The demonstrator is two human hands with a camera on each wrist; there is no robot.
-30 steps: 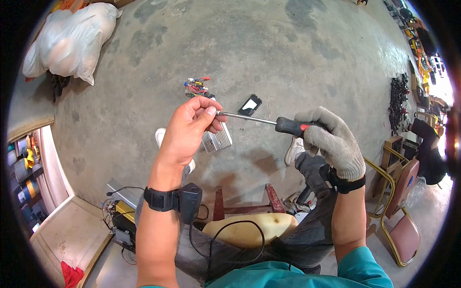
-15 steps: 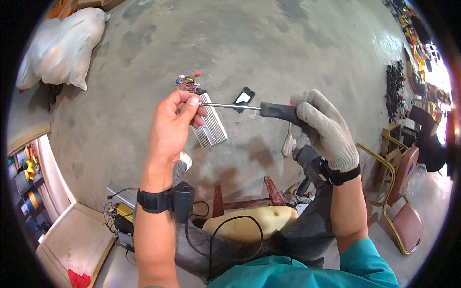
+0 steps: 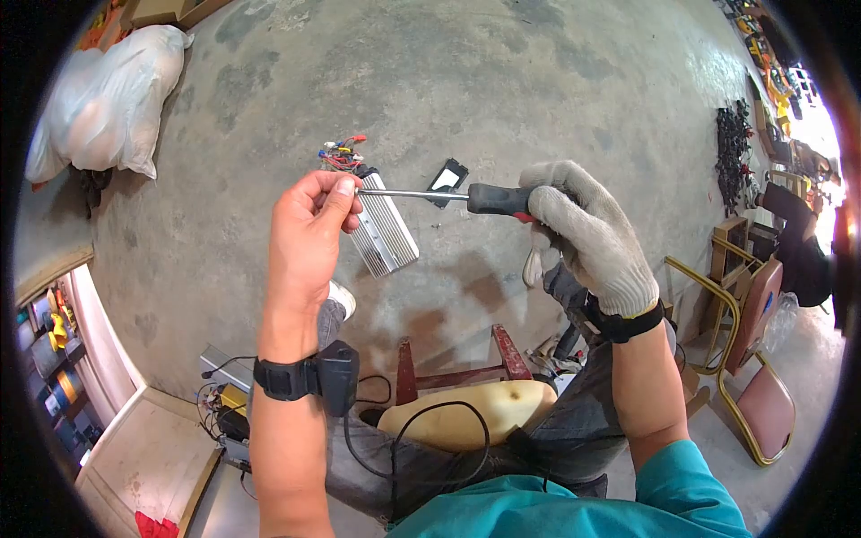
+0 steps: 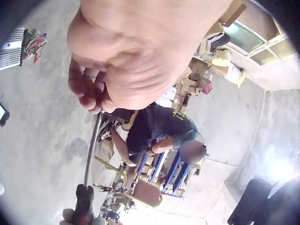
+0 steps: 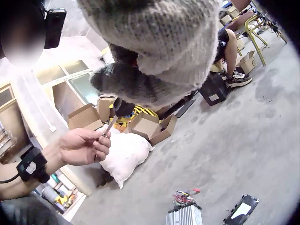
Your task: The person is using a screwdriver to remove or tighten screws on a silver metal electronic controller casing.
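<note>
A screwdriver with a black and red handle and a long metal shaft lies nearly level between both hands, above the floor. My bare left hand pinches the far end of its shaft between thumb and fingertips, which hide the tip. On the handle, my right hand in a grey knit glove has its fingers curled round the rear part. Below the shaft, on the floor, are a ribbed silver metal box with a bundle of coloured wires at its end, and a black cover with a white patch.
A red-legged stool stands between the person's legs. To the right are a gold-framed chair and a heap of black parts. A large white bag sits at the far left. Another person bends over in the left wrist view.
Both hands and the screwdriver have shifted left and slightly up in the view, which has shifted too. The red part of the handle has turned to its lower side. Both grips remain.
</note>
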